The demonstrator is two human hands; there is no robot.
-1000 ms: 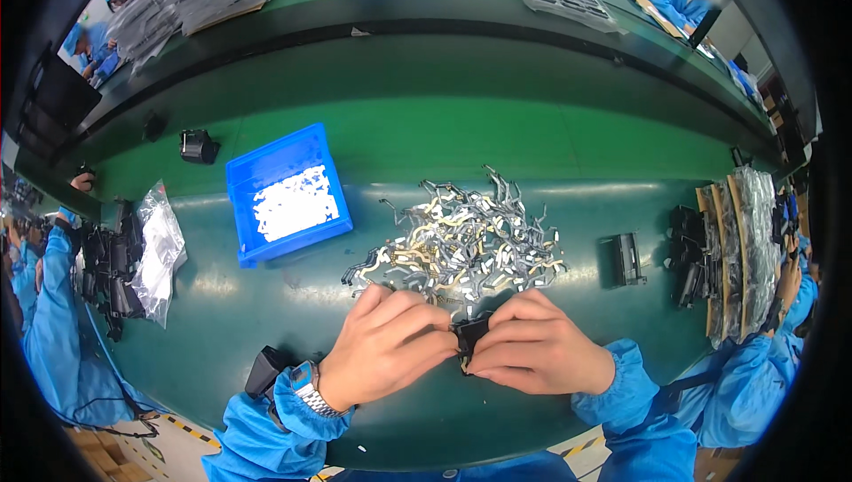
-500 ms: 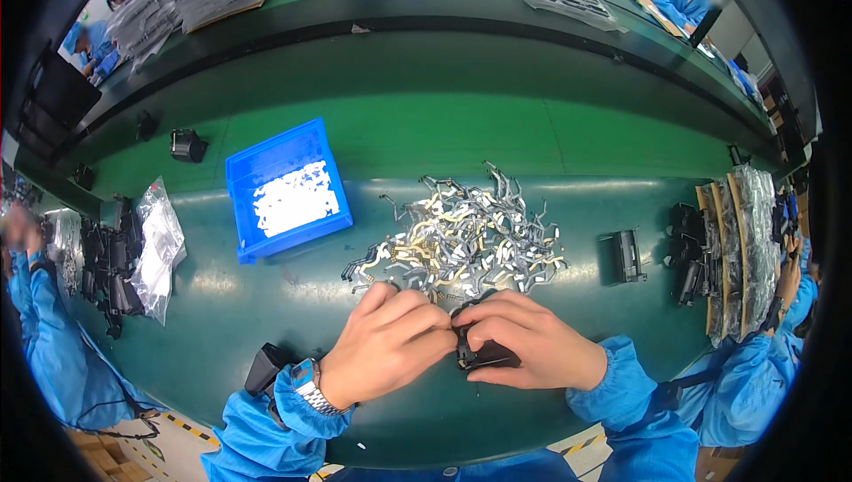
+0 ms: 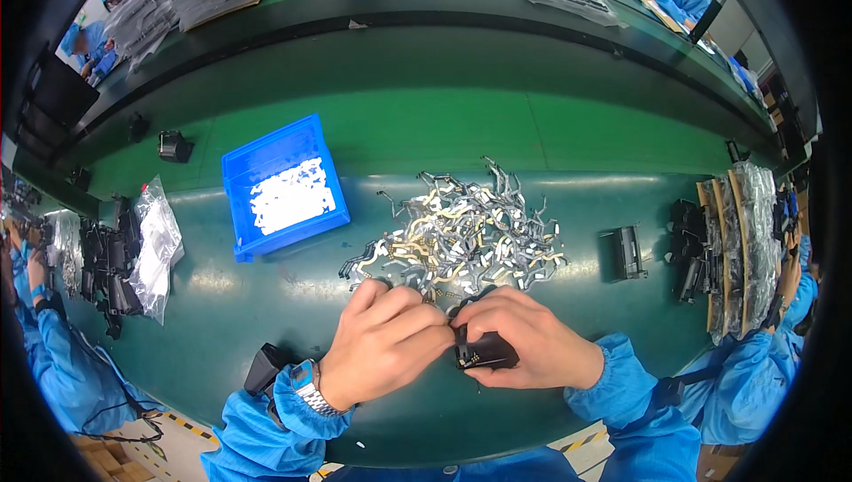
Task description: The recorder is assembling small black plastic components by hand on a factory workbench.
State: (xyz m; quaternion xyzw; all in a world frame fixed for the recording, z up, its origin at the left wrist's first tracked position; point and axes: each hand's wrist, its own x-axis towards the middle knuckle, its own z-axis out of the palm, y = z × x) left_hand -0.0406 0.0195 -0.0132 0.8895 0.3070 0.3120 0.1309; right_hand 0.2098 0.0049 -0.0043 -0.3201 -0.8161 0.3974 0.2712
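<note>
My right hand (image 3: pixel 537 340) is closed around a small black plastic housing (image 3: pixel 490 351), just in front of the pile. Fingers of my left hand (image 3: pixel 388 344) are pinched together at the housing's left edge; what they hold, if anything, is hidden behind them. Beyond both hands spreads a heap of small grey, white and tan ribbon-like parts (image 3: pixel 470 233). A blue bin (image 3: pixel 288 238) with many small white pieces (image 3: pixel 293 198) stands to the left of the heap. Another black housing (image 3: pixel 625 252) lies alone to the right.
Black housings (image 3: pixel 111 260) and a clear plastic bag (image 3: pixel 158 247) lie at the left. Stacked trays with cardboard sheets (image 3: pixel 737 251) stand at the right, beside more black housings (image 3: pixel 686 251). A black part (image 3: pixel 266 368) sits by my left sleeve. Co-workers sit on both sides and across.
My right hand has tilted the black housing slightly, so more of its inner face shows. Otherwise both hands stay nearly in place; the whole view has shifted a little.
</note>
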